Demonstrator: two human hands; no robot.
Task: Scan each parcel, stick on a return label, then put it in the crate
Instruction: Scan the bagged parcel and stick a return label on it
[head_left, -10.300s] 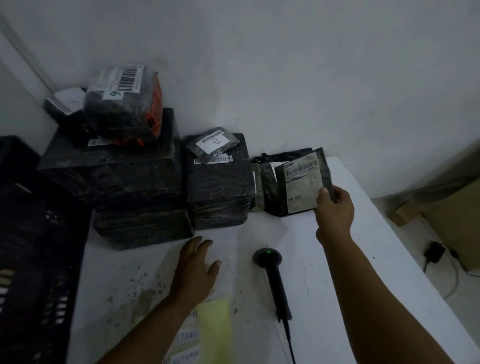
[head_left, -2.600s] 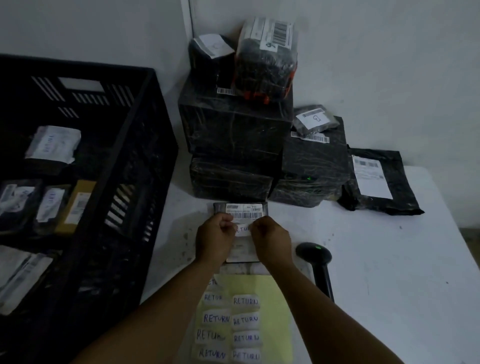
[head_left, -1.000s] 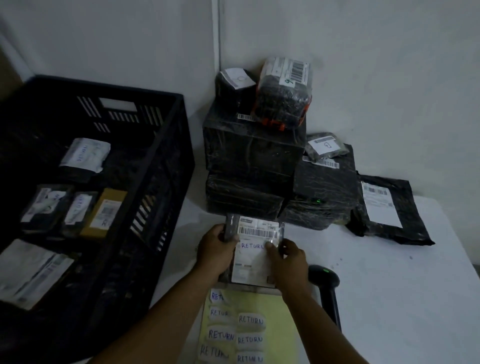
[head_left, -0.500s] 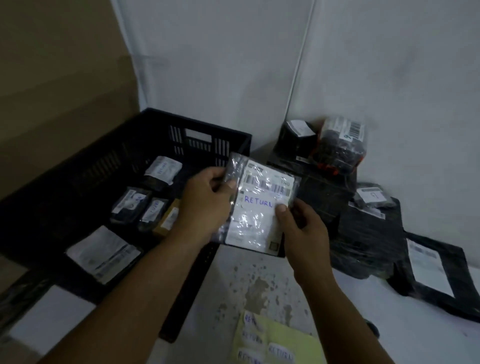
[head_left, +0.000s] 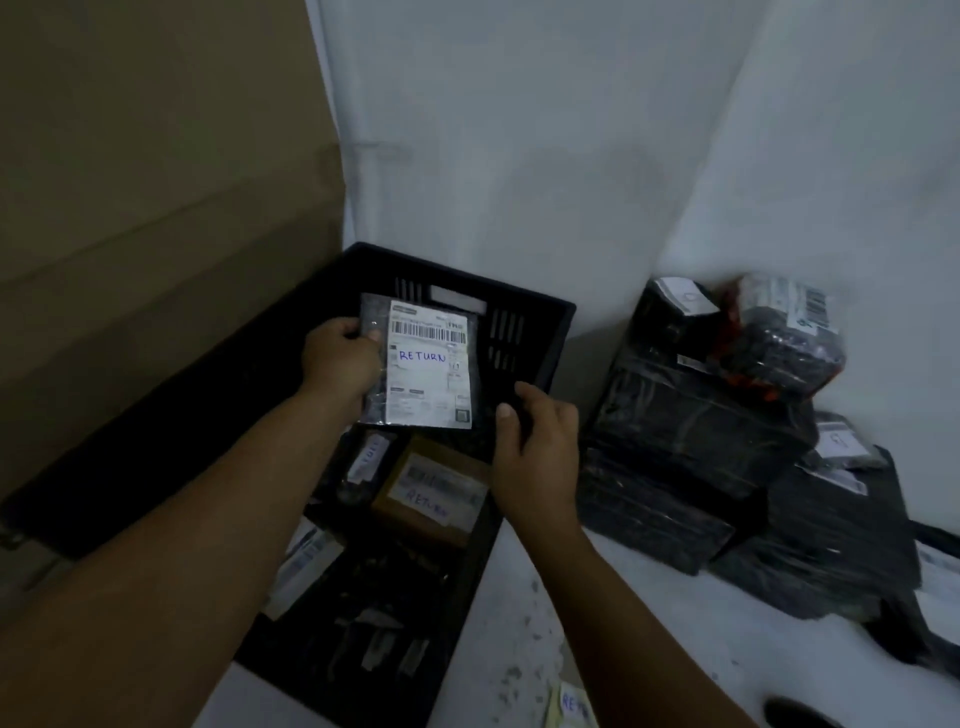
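My left hand (head_left: 340, 361) grips a flat parcel (head_left: 423, 374) in a clear bag by its left edge and holds it above the black crate (head_left: 524, 312). The parcel's white shipping label carries a barcode and a sticker reading RETURN. My right hand (head_left: 537, 452) hovers just right of and below the parcel, apart from it, fingers loosely curled and holding nothing. Inside the crate lie several labelled parcels, one a brown box (head_left: 431, 491) marked RETURN.
A stack of black-wrapped parcels (head_left: 701, 431) stands on the white table (head_left: 649, 649) against the wall to the right. The yellow sheet of RETURN stickers (head_left: 569, 706) and the scanner's head (head_left: 795, 714) peek in at the bottom edge. A large cardboard box (head_left: 156, 208) stands left of the crate.
My left hand has carried the labelled parcel leftward over the crate. My right hand has let go of it and dropped slightly away. The view has swung left.
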